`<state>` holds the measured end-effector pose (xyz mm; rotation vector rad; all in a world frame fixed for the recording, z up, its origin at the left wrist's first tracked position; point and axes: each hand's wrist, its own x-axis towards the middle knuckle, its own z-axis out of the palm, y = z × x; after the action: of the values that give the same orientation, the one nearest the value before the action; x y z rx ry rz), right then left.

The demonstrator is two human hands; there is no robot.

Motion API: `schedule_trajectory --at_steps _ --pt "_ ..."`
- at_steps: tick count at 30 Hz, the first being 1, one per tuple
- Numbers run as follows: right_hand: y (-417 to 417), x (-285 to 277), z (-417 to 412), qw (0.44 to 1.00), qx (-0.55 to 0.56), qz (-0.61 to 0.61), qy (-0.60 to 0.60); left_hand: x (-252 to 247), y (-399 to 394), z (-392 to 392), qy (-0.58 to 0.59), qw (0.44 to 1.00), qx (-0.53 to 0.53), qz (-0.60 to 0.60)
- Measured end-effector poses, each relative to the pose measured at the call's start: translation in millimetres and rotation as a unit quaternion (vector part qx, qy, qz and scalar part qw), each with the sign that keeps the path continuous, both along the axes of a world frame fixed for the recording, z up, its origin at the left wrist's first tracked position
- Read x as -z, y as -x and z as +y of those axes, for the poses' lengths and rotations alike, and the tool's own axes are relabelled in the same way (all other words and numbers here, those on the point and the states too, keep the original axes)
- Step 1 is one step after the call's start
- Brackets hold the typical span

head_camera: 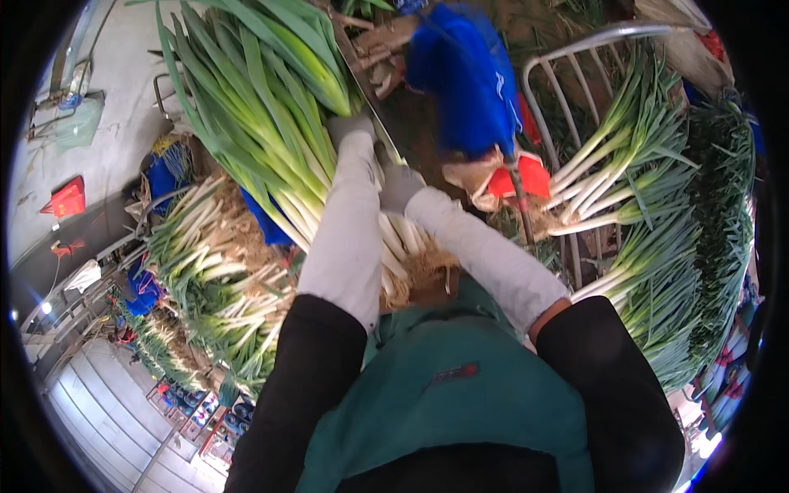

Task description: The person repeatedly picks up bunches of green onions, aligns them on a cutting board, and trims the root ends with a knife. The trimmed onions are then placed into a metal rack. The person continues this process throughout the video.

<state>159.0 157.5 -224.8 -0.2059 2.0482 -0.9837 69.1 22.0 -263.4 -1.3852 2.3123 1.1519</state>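
A large bundle of leeks or big green onions (290, 154) lies before me, leaves towards the upper left and roots near my green apron. My left hand (352, 127), in a grey glove and white sleeve, is closed around the bundle where the leaves begin. Over the pale stalks is my right hand (399, 187), gloved alike, its fingers beside the lower end of a long straight metal edge (374, 111), perhaps a blade. Whether the right hand grips that edge or the stalks cannot be told.
Stacked onions with roots (228, 252) stand at the left. A curved metal rack (570, 117) and more onions (622, 148) are at the right. Blurred blue cloth (471, 80) hangs beyond my hands, above a red cloth or bag (531, 175) and a thin rod (521, 203).
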Motion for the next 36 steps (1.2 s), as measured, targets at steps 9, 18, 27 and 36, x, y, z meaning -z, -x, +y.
schedule_trajectory --at_steps 9,18,27,36 --pt "-94.1 70.5 61.1 0.983 0.129 0.086 0.099 -30.7 -48.5 -18.9 -0.018 0.985 0.149 0.083" --pt "-83.8 106.7 84.0 0.959 0.173 -0.121 0.189 -73.2 -58.3 12.7 0.013 0.980 0.187 0.074" --pt "-130.8 55.5 97.2 0.991 0.111 0.081 -0.003 -64.9 -69.4 2.5 0.008 0.978 0.207 -0.041" --pt "-125.6 48.1 96.3 0.972 0.123 -0.020 0.199 -42.5 -148.3 9.5 -0.095 0.972 0.189 0.104"
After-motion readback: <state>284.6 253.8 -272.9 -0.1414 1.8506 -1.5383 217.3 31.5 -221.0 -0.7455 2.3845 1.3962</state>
